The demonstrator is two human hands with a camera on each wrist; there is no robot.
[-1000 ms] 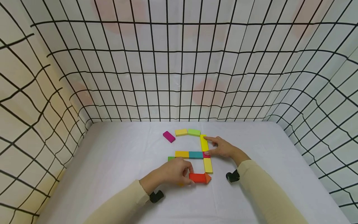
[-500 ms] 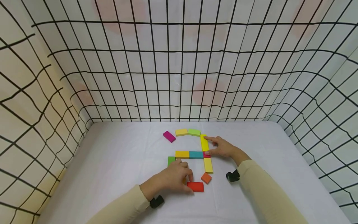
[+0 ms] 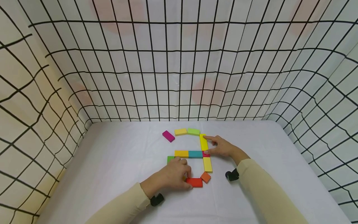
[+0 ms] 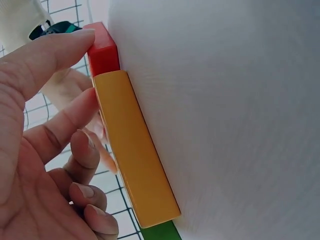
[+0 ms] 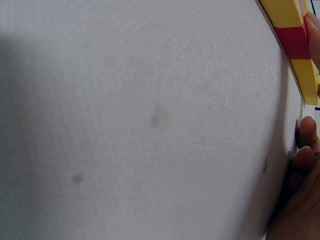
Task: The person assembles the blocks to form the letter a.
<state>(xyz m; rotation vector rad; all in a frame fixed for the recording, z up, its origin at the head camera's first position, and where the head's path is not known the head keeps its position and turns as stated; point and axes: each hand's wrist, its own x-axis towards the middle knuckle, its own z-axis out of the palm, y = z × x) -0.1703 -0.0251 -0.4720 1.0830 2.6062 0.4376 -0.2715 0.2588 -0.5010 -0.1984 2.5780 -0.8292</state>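
Note:
My left hand (image 3: 176, 174) holds a red block (image 3: 195, 182) by its left end, thumb on the near side and index finger on the far side. The block lies flat, its right end close to a small orange block (image 3: 205, 177). In the left wrist view an amber block (image 4: 135, 150) meets the red one, with a green block (image 4: 161, 232) past its other end. My right hand (image 3: 221, 147) reaches with straight fingers: the index fingertip touches a bright yellow block (image 3: 203, 143), the thumb a crimson block (image 5: 293, 43). Below the crimson block lies a pale yellow block (image 3: 208, 165).
A teal block (image 3: 195, 154) and an amber-yellow block (image 3: 181, 154) run left from the crimson one. Farther back lie a light green block (image 3: 193, 132), a cream-yellow block (image 3: 180, 132) and a slanted magenta block (image 3: 168, 136). Black wire mesh (image 3: 180, 90) encloses the white table (image 3: 117, 149).
The red block first slid toward me, out from against the orange block, then back a little; the left hand moved with it. The orange block now lies separately visible. The right hand stays put.

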